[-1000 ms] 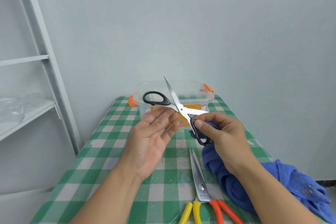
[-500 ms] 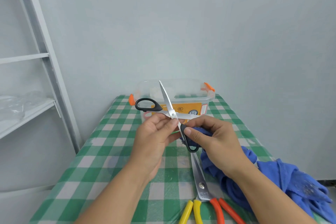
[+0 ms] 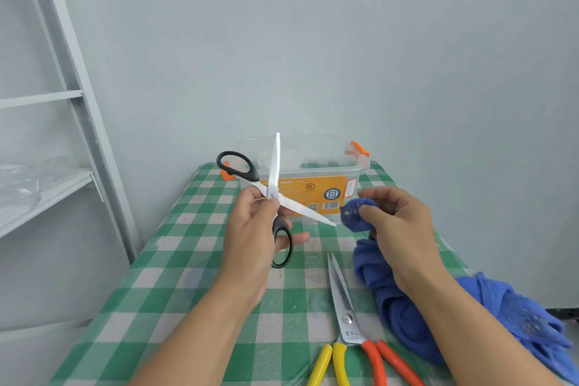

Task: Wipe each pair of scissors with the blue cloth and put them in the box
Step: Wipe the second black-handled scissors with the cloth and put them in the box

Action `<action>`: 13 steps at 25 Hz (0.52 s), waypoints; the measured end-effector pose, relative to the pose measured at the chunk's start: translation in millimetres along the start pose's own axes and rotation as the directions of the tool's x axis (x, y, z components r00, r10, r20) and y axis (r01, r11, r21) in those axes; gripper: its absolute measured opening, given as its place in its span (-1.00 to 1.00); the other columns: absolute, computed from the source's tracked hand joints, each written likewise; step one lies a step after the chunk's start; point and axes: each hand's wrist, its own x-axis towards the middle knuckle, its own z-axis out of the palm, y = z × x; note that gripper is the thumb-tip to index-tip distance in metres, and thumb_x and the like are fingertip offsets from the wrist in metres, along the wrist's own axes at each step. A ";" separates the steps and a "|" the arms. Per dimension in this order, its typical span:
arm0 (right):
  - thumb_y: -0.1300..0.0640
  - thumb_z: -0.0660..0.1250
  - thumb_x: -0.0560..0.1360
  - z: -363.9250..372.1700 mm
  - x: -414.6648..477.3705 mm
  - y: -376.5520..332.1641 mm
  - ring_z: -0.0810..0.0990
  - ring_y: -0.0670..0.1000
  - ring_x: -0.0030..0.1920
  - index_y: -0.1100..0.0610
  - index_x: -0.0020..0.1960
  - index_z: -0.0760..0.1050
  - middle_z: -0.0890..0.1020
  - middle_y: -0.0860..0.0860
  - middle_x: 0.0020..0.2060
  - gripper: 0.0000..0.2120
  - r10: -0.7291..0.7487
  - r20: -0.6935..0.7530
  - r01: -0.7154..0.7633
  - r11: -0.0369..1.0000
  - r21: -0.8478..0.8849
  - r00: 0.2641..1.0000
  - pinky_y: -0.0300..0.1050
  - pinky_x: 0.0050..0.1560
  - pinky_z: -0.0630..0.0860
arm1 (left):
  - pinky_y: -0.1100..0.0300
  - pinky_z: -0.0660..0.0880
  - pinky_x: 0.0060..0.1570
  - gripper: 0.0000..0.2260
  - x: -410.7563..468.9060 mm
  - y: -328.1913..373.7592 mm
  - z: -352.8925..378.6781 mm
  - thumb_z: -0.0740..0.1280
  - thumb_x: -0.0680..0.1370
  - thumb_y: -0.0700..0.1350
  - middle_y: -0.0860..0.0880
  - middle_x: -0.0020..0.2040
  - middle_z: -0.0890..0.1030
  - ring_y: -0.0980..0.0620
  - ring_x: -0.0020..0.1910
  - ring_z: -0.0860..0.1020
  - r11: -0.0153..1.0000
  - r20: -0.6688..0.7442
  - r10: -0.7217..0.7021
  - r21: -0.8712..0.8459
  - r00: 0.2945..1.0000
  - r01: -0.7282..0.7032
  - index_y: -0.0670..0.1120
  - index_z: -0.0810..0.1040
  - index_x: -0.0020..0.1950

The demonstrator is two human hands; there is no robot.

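My left hand (image 3: pixel 250 235) holds the black-handled scissors (image 3: pixel 275 178) near their pivot, blades spread wide in an X above the table. One blade points up, the other points right toward the blue cloth (image 3: pixel 355 215). My right hand (image 3: pixel 398 226) pinches a bunched part of that cloth just beyond the blade tip; the remainder of the cloth trails down onto the table at the right. Behind stands the clear plastic box (image 3: pixel 332 166) with orange clips and an orange label. Orange-handled scissors (image 3: pixel 347 316) lie closed on the table near me.
Yellow handles (image 3: pixel 332 363) of another tool lie beside the orange ones at the near edge. The green-checked table (image 3: pixel 194 260) stands against a pale wall. A white metal shelf frame (image 3: pixel 78 122) stands at the left.
My right hand let go of the scissor handle and moved right, now pinching the cloth. My left hand took hold of the scissors at the pivot and turned them, blades wide apart.
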 end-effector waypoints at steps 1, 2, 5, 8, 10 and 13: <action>0.37 0.38 0.51 -2.1 1.0 -1.1 0.63 -0.17 -0.32 0.12 -0.02 0.63 0.72 -0.09 -0.31 -0.82 -0.037 -0.020 0.038 0.999 0.023 0.999 -0.38 -0.34 0.46 | 0.04 0.63 -0.33 -0.89 -1.6 -1.8 0.8 0.20 0.66 -0.27 -0.17 -0.18 0.49 -0.02 -0.25 0.45 0.999 0.031 0.002 0.049 1.000 -0.004 -0.19 0.48 -0.03; 0.37 0.41 0.50 -3.4 1.1 -3.5 0.65 -0.15 -0.28 0.11 -0.01 0.64 0.73 -0.07 -0.27 -0.82 -0.068 -0.016 0.069 0.996 0.056 0.998 -0.39 -0.28 0.47 | 0.05 0.62 -0.36 -0.89 -3.5 -3.6 1.8 0.19 0.66 -0.27 -0.16 -0.18 0.47 -0.02 -0.25 0.44 0.995 0.064 0.002 0.099 0.998 -0.008 -0.20 0.47 -0.03; 0.39 0.49 0.41 -1.7 -3.8 -10.1 0.72 -0.03 -0.14 0.15 -0.06 0.67 0.75 0.04 -0.18 -0.81 -0.112 0.114 0.091 0.981 0.173 0.987 -0.31 -0.11 0.55 | 0.04 0.58 -0.42 -0.90 -5.8 -12.9 3.7 0.19 0.65 -0.27 -0.19 -0.23 0.45 0.04 -0.31 0.47 0.976 0.149 -0.013 0.216 0.989 -0.020 -0.20 0.46 -0.04; 0.31 0.55 0.27 3.1 -9.8 -16.0 0.72 0.03 -0.14 0.19 -0.10 0.66 0.75 0.11 -0.17 -0.78 -0.130 0.247 0.066 0.966 0.249 0.960 -0.23 -0.09 0.60 | -0.04 0.54 -0.38 -0.92 -5.1 -22.3 4.9 0.20 0.64 -0.24 -0.32 -0.18 0.54 -0.11 -0.33 0.50 0.964 0.216 -0.027 0.262 0.976 -0.031 -0.20 0.47 0.01; 0.30 0.56 0.23 8.0 -12.2 -17.2 0.70 0.01 -0.19 0.25 -0.09 0.64 0.74 0.09 -0.20 -0.73 -0.123 0.305 0.051 0.971 0.234 0.944 -0.19 -0.13 0.63 | 0.01 0.54 -0.41 -0.91 -6.9 -26.0 6.4 0.21 0.65 -0.23 -0.23 -0.27 0.52 -0.10 -0.30 0.50 0.967 0.239 -0.027 0.253 0.971 -0.035 -0.15 0.49 -0.01; 0.36 0.59 0.30 15.8 -15.1 -15.9 0.66 -0.03 -0.26 0.26 -0.07 0.59 0.70 0.02 -0.28 -0.74 -0.098 0.328 0.055 0.989 0.136 0.939 -0.15 -0.16 0.64 | 0.08 0.52 -0.46 -0.87 -11.2 -27.5 10.6 0.23 0.66 -0.22 -0.12 -0.29 0.49 -0.04 -0.27 0.49 0.976 0.278 -0.008 0.213 0.961 -0.053 -0.07 0.49 -0.06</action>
